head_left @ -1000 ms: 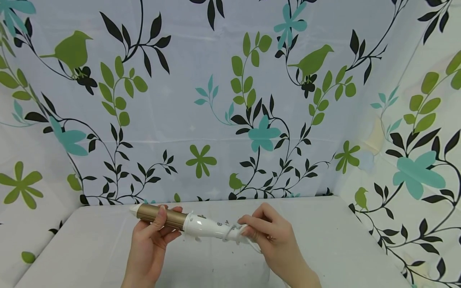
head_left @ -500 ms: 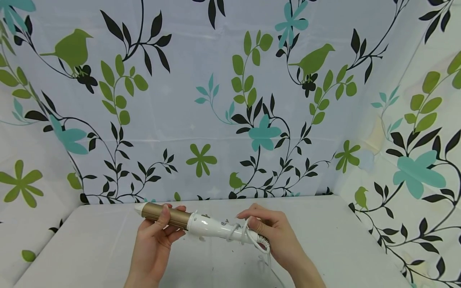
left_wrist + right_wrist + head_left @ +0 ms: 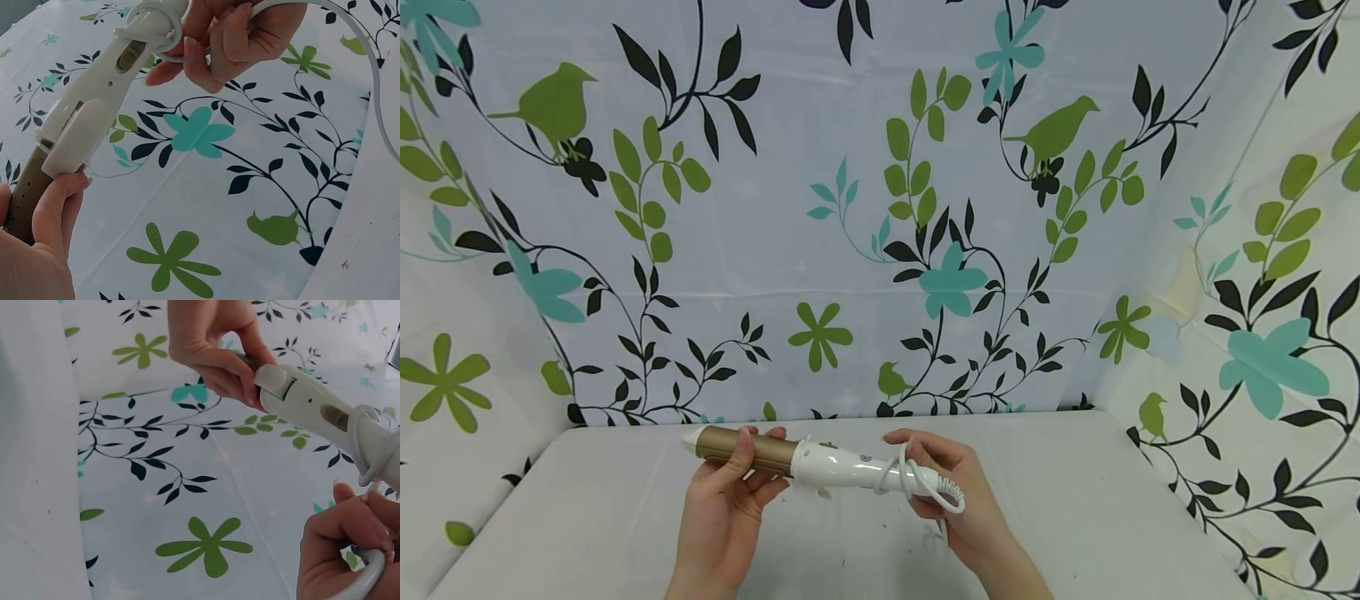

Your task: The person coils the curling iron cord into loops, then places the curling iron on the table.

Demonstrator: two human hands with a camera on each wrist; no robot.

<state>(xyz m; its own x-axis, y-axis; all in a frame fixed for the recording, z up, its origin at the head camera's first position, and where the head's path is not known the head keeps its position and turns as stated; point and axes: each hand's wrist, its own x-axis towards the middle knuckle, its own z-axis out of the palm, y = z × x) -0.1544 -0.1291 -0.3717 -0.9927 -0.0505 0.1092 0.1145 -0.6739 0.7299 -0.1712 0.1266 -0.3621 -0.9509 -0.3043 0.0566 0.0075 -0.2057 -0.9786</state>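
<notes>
At seven o'clock the left hand (image 3: 722,510) grips the barrel (image 3: 773,455) of a curling iron (image 3: 823,464) held aloft near six, while at five the right hand (image 3: 964,493) pinches the cord (image 3: 953,492) looped round its handle (image 3: 848,468), handling those loops, I'd judge, which next calls for keeping the iron steady, and only the wrist views show an oval inset (image 3: 130,57).

White surface (image 3: 1112,508); printed cloth (image 3: 752,225) behind and on both sides: green birds (image 3: 1054,130), teal flowers (image 3: 952,280), black leaves (image 3: 728,56).
</notes>
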